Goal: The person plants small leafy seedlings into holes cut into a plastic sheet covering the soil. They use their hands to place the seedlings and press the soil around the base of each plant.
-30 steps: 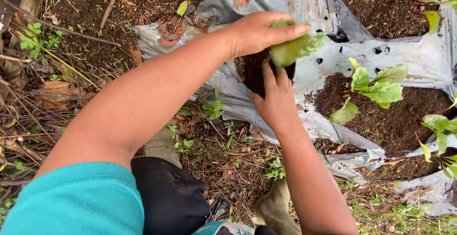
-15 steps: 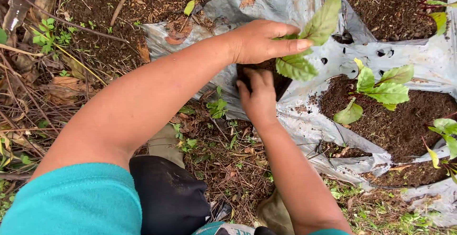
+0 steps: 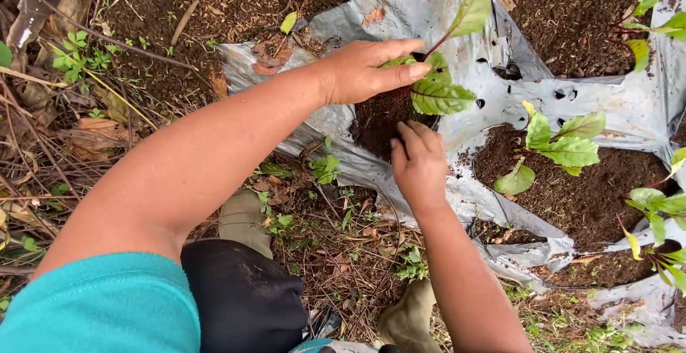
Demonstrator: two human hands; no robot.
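Observation:
My left hand [image 3: 368, 71] is closed around the base of a seedling [image 3: 443, 96] with green, red-veined leaves and holds it upright over a small grey plastic grow bag [image 3: 343, 121] filled with dark soil [image 3: 382, 117]. One long leaf [image 3: 473, 4] of the seedling sticks up and away from me. My right hand [image 3: 418, 163] rests at the near edge of that bag, fingers bent, fingertips touching the soil next to the seedling's stem. It holds nothing that I can see.
More grey bags of soil lie to the right, one with a leafy seedling [image 3: 561, 142], others at the right edge [image 3: 661, 210] and top right [image 3: 650, 10]. Bare soil, dry twigs and weeds [image 3: 71, 56] cover the ground at left. My boots [image 3: 407, 317] stand below.
The seedling has come down from a blurred, lifted position into the bag's soil, held by my left hand. My right hand has shifted along the bag's near edge, onto the soil.

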